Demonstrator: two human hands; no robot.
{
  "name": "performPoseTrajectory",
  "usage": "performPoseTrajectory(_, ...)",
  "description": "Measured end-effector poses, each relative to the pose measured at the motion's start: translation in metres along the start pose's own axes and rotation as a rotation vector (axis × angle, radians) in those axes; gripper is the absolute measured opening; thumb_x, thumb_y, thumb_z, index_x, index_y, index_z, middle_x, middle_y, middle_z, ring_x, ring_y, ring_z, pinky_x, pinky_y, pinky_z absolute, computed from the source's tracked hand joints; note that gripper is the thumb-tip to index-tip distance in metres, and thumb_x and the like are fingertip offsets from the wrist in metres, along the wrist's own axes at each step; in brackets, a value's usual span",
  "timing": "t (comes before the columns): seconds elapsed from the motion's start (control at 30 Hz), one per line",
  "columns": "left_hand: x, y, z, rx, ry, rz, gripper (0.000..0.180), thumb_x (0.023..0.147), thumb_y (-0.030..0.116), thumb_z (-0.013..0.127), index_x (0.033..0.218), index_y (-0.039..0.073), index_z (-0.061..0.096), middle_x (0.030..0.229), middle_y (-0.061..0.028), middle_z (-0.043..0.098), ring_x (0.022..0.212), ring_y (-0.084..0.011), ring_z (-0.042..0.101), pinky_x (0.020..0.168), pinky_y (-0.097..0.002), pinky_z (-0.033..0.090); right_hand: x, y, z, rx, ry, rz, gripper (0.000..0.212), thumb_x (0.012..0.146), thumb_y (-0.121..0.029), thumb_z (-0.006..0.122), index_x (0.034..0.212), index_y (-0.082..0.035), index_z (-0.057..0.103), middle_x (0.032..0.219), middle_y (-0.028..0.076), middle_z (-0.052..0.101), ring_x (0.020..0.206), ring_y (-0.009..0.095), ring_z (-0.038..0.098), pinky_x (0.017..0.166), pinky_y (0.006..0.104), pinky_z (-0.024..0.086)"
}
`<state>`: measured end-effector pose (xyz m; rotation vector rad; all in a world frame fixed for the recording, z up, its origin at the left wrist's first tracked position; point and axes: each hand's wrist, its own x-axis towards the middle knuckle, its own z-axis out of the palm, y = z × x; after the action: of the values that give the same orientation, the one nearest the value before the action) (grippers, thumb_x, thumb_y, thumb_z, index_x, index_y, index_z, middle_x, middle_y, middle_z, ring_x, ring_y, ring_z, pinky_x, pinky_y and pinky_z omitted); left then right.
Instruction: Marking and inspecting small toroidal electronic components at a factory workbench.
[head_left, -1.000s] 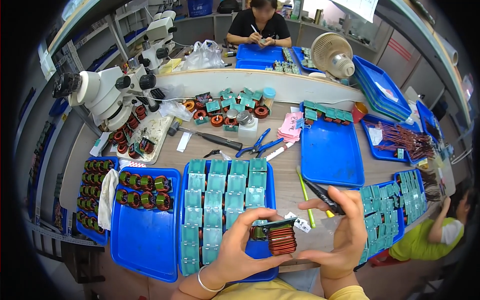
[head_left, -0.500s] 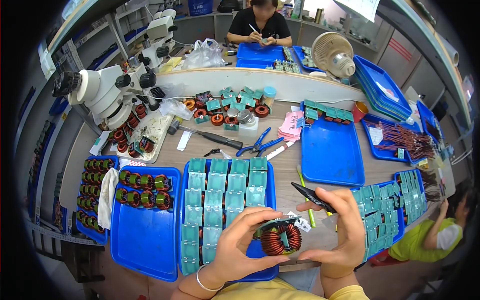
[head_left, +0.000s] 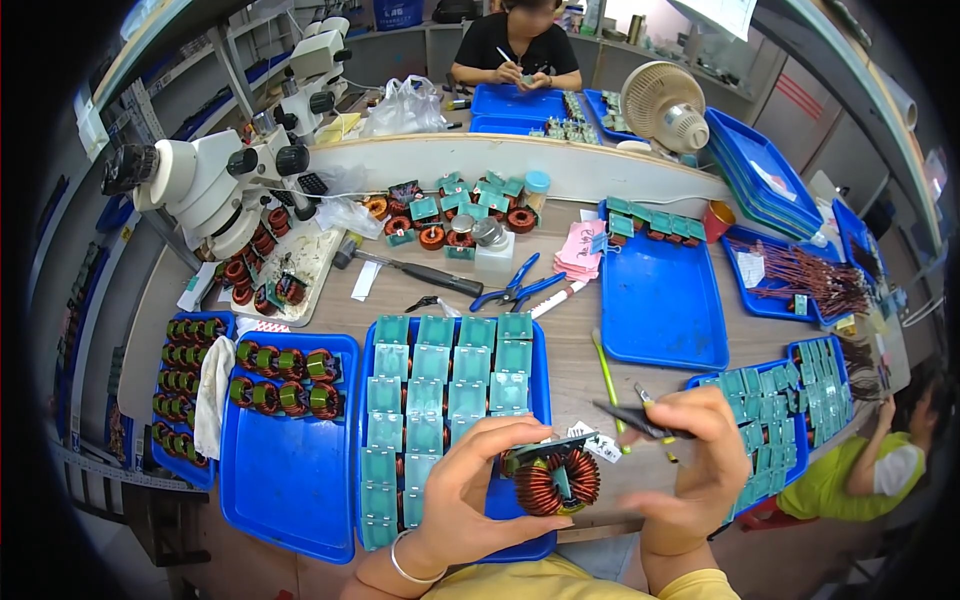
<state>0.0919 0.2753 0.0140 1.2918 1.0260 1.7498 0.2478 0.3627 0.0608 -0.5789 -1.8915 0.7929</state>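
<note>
My left hand [head_left: 480, 490] grips a copper-wound toroidal coil [head_left: 556, 482] with a small circuit board along its top, fingers above and thumb beneath. The coil's open middle, with a pale green divider in it, faces up toward me. In my right hand [head_left: 700, 460] are dark, pointed tweezers [head_left: 640, 420], held at the curled index finger, with the tip pointing left above the coil. The right thumb is apart from the coil and blurred. Just behind the coil lies a small white printed label [head_left: 598, 443]. Under and beyond my left hand is a blue tray [head_left: 543, 375] of green-boarded coils.
Another blue tray [head_left: 290, 480], at left, holds coils at its far end. A third blue tray [head_left: 665, 300] stands at right. Blue-handled pliers [head_left: 518, 287], a hammer [head_left: 425, 277] and a green pen [head_left: 606, 370] lie between. A microscope [head_left: 205, 185] stands far left; a person [head_left: 520, 50] works opposite.
My right hand has moved right and slightly down, away from the coil, with the tweezers turned flatter. The coil has shifted slightly left and tilted in my left hand.
</note>
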Motion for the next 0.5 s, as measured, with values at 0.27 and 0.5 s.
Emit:
performPoseTrajectory(0.27,-0.0005,0.0038,0.0013,0.267,0.059,0.102,0.062,0.054,0.009,0.084,0.109,-0.001,0.056,0.105,-0.0123,0.055,0.101,-0.0247,0.053,0.094,-0.0392,0.041,-0.0026,0.0054,-0.0027,0.02,-0.03,-0.247,0.031,0.052,0.0,0.074,0.082,-0.005,0.07,0.061,0.0,0.053,0.053,0.016,0.049,0.052,0.0263,0.037)
performPoseTrajectory(0.5,0.0024,0.0023,-0.0006,0.431,0.011,0.162,0.067,0.053,0.011,0.085,0.109,0.0,0.052,0.1,-0.011,0.05,0.094,-0.0206,0.053,0.099,-0.0453,0.035,-0.0016,0.0079,-0.0005,-0.023,-0.107,-0.286,0.035,0.053,-0.002,0.075,0.088,-0.005,0.07,0.059,-0.001,0.048,0.051,0.014,0.043,0.049,0.0272,0.032)
